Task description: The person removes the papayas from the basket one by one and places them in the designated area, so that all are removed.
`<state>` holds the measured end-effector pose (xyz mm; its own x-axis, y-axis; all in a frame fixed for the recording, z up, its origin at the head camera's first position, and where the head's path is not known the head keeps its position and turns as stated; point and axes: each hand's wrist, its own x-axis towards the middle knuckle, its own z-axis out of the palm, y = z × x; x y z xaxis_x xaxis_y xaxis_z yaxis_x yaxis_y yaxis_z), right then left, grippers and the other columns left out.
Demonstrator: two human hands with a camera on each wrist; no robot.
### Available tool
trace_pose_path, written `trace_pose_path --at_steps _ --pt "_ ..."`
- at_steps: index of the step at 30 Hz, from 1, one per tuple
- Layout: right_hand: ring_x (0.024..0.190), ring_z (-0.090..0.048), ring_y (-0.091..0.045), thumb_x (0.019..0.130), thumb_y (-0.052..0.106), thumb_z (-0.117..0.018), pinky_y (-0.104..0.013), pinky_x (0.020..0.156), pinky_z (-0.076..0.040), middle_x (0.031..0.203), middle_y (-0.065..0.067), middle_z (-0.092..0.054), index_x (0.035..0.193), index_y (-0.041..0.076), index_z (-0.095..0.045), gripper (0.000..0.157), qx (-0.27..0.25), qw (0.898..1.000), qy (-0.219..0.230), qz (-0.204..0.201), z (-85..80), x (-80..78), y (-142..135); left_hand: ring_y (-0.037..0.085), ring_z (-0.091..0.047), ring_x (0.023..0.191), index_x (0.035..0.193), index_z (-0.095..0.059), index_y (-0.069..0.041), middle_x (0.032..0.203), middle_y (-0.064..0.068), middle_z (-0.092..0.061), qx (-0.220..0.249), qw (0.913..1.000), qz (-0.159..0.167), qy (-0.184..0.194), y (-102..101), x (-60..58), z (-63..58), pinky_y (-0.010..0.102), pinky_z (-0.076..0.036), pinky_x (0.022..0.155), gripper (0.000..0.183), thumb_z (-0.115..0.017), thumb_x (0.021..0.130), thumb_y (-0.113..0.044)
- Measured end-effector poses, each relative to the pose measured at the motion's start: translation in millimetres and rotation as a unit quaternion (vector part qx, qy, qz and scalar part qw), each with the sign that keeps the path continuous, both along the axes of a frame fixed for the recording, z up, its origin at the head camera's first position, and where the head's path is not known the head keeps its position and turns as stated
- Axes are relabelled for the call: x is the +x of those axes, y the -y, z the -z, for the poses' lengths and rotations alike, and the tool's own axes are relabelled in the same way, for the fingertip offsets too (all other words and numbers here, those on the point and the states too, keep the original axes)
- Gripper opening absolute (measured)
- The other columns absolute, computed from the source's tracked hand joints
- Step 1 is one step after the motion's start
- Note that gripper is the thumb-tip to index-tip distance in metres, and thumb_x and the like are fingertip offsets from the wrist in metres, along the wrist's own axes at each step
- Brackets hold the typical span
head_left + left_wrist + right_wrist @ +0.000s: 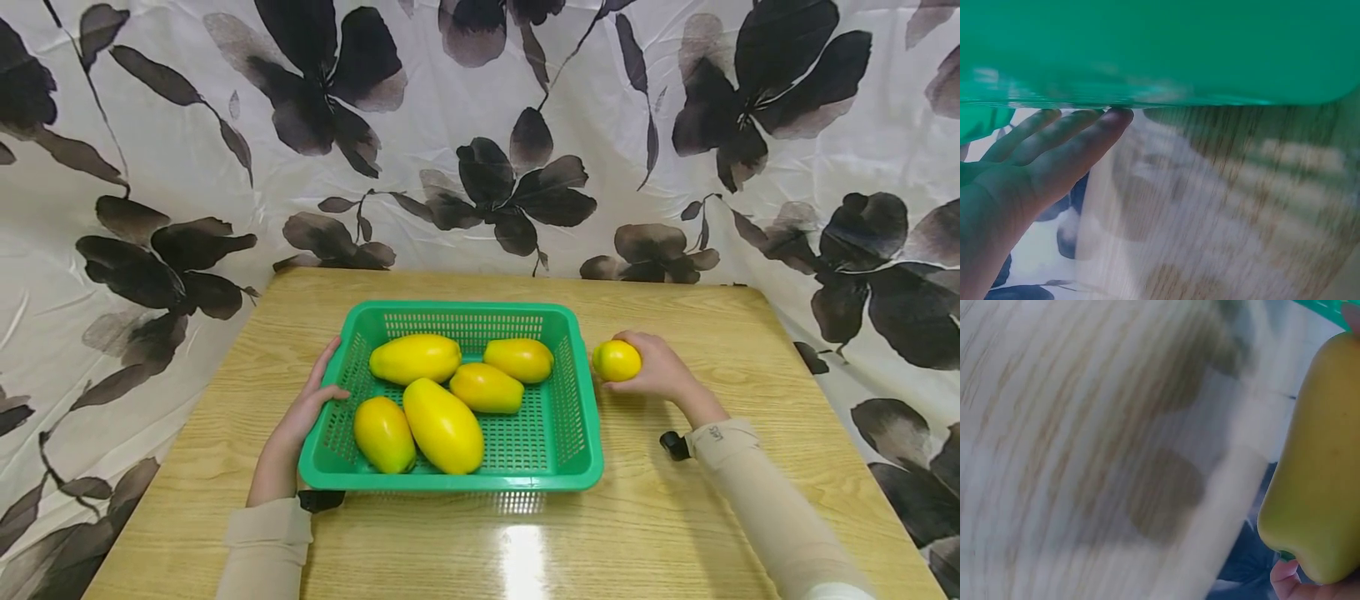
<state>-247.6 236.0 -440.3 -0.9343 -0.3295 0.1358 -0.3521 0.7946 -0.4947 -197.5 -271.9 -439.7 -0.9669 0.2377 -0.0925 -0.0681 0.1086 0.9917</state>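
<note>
Left hand [303, 408]: gripping green basket [450, 482] by its left rim (thumb over the edge) | right hand [658, 367]: holding yellow fruit [617, 361] just right of the basket | inside basket: five more yellow fruits [443, 427]

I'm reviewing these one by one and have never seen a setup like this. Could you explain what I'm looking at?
There's no robot here: a person works bare-handed. The wide picture comes from a camera worn on the head, looking forward and down; the two closer ones come from cameras on each wrist. On the table sits a green basket with five yellow fruits in it. The left hand grips the basket's left side, its thumb over the rim. The right hand holds another fruit outside the basket, to its right; the right wrist picture shows that fruit up close.
</note>
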Motion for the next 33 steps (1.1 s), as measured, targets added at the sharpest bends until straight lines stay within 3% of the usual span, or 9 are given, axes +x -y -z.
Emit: trace_pose_path --at_steps 2,6,9,13,19,21,27,30,33 --pt "0.095 -0.051 -0.031 0.056 0.036 -0.084 -0.047 0.079 -0.04 0.107 -0.012 -0.059 0.115 0.008 -0.056 0.071 0.01 1.0 0.008 0.002 3.8 -1.1 2 0.032 -0.007 0.135 0.148 0.002 -0.025 0.152 0.001 0.012 -0.003 1.0 -0.002 -0.001 0 -0.1 0.6 0.025 -0.034 0.091 0.081 -0.04 0.085 0.002" --pt "0.093 -0.051 -0.03 0.056 0.039 -0.083 -0.046 0.076 -0.041 0.104 -0.009 -0.06 0.115 0.011 -0.056 0.071 0.024 1.0 0.015 -0.001 9.3 -1.9 7 0.031 -0.006 0.135 0.148 0.001 -0.026 0.152 0.001 0.012 -0.005 1.0 -0.003 -0.001 0 0.6 1.5 0.026 -0.033 0.092 0.081 -0.039 0.084 0.002" --pt "0.091 -0.051 -0.029 0.056 0.04 -0.082 -0.045 0.075 -0.041 0.102 -0.008 -0.06 0.114 0.011 -0.056 0.07 0.031 0.999 0.018 -0.003 12.2 -2.5 9 0.032 -0.007 0.135 0.148 0.002 -0.025 0.152 0.001 0.012 -0.002 1.0 -0.003 -0.003 1 1.2 1.5 0.019 -0.035 0.086 0.081 -0.04 0.084 0.003" --pt "0.089 -0.051 -0.028 0.056 0.041 -0.082 -0.044 0.074 -0.041 0.1 -0.007 -0.06 0.114 0.011 -0.056 0.07 0.041 0.999 0.026 -0.003 14.6 -3.3 10 0.032 -0.007 0.135 0.148 0.002 -0.024 0.152 0.001 0.012 -0.004 1.0 -0.004 -0.006 0 1.3 1.6 0.02 -0.034 0.087 0.081 -0.04 0.084 0.003" --pt "0.089 -0.051 -0.028 0.057 0.039 -0.082 -0.043 0.073 -0.041 0.099 -0.006 -0.06 0.113 0.011 -0.057 0.068 0.044 0.998 0.036 -0.003 15.8 -2.1 11 0.031 -0.004 0.135 0.148 0.001 -0.024 0.152 0.0 0.013 -0.007 0.9999 -0.008 0.0 -1 0.2 1.5 0.044 -0.025 0.099 0.081 -0.04 0.084 0.003" --pt "0.09 -0.051 -0.028 0.057 0.039 -0.081 -0.043 0.073 -0.041 0.1 -0.007 -0.06 0.113 0.01 -0.057 0.068 0.047 0.998 0.037 -0.003 16.5 -1.8 11 0.031 -0.004 0.135 0.148 0.001 -0.024 0.152 0.0 0.012 -0.007 0.9999 -0.008 0.0 -1 -0.1 1.7 0.041 -0.027 0.099 0.081 -0.04 0.085 0.003" --pt "0.092 -0.05 -0.028 0.058 0.038 -0.08 -0.043 0.075 -0.041 0.104 -0.008 -0.06 0.115 0.01 -0.056 0.068 0.056 0.997 0.044 0.001 20.2 -2.9 13 0.032 -0.007 0.135 0.148 0.001 -0.023 0.152 0.001 0.011 0.004 1.0 -0.005 -0.003 -1 0.2 2.7 0.015 -0.036 0.083 0.081 -0.04 0.084 0.003" --pt "0.092 -0.051 -0.028 0.058 0.038 -0.08 -0.044 0.075 -0.042 0.104 -0.009 -0.06 0.116 0.009 -0.056 0.069 0.052 0.998 0.044 0.0 21.3 -3.7 14 0.033 -0.008 0.134 0.148 0.001 -0.022 0.152 0.002 0.011 0.008 0.9999 -0.004 -0.007 -1 0.1 2.4 0.015 -0.037 0.083 0.081 -0.04 0.084 0.004" --pt "0.09 -0.051 -0.027 0.057 0.039 -0.08 -0.043 0.075 -0.042 0.103 -0.008 -0.06 0.116 0.01 -0.056 0.07 0.052 0.998 0.04 0.0 23.3 -4.9 14 0.032 -0.007 0.135 0.148 0.001 -0.023 0.152 0.001 0.012 0.003 1.0 -0.007 -0.007 -1 -0.2 1.2 0.027 -0.033 0.093 0.081 -0.04 0.084 0.004"
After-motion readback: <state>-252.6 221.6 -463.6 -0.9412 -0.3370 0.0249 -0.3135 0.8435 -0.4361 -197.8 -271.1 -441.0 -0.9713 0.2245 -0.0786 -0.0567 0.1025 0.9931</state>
